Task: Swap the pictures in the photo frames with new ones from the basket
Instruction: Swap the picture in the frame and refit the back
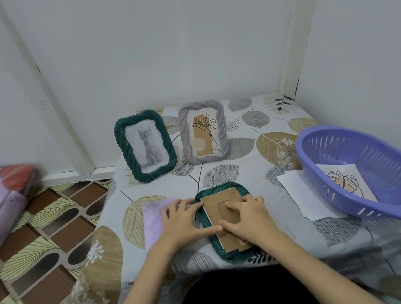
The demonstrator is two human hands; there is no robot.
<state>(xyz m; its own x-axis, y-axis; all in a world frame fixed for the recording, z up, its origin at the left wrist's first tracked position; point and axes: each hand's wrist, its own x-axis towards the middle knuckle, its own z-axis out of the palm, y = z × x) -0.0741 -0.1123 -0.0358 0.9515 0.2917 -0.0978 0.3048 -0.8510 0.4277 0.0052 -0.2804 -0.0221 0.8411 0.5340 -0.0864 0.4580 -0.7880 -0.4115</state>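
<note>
Frame, green, lies face down at counter's near edge, cardboard backing up. Left hand fingers flat, steadying its rim; right hand pressing the backing, nothing gripped. Likely light, rigid, glass fragile: hold by rims. Basket right.

Tabletop, leaf-print cloth. Far: green frame with cat picture, upright; grey frame with plant print, upright beside it on the right. Near centre: green frame lying face down, cardboard back up; left hand and right hand resting on it, fingers apparently pressing. Right: purple basket holding a leaf print; white sheet partly under it. Left of hands: pale lilac sheet, blurred.
</note>
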